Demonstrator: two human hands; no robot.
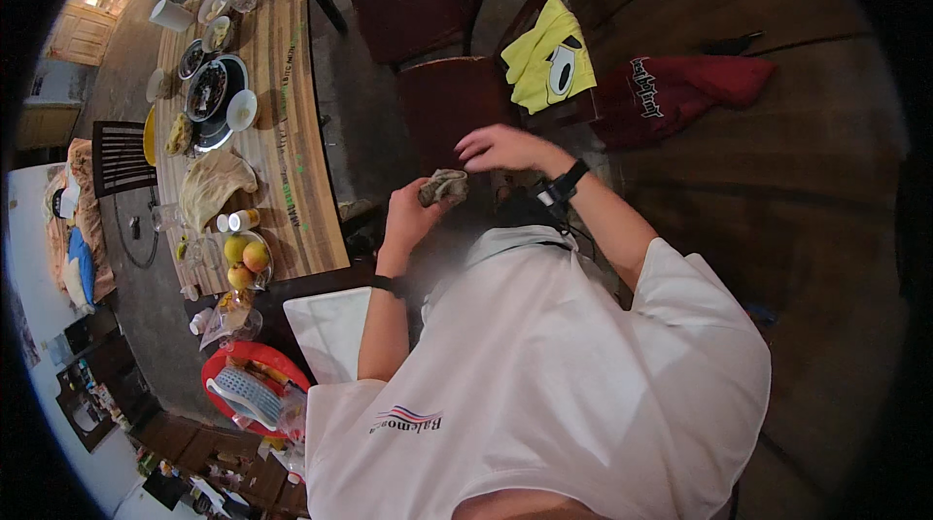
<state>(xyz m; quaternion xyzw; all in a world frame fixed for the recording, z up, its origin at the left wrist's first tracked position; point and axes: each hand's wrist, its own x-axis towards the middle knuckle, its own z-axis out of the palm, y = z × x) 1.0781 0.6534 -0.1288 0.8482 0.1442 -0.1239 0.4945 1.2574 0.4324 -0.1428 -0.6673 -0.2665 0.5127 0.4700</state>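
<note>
In front of my body, my left hand [412, 217] is closed around a crumpled greyish cloth [445, 187], which bunches out past the fingertips. My right hand [505, 148] hovers just beyond the cloth on its right, fingers stretched toward it and slightly apart. Nothing shows in that hand, and whether a fingertip touches the cloth I cannot tell. Closest to both hands is a dark red chair [449, 102], its seat just ahead of them. A yellow garment [550, 58] with a printed eye lies over the chair beside it.
A striped table [292, 121] on the left carries dishes, a round dark pan [216, 90], a beige cloth [216, 188] and a plate of fruit [243, 258]. Near my left elbow are a white board [328, 333] and a red basin [216, 364]. A red garment [680, 97] lies right.
</note>
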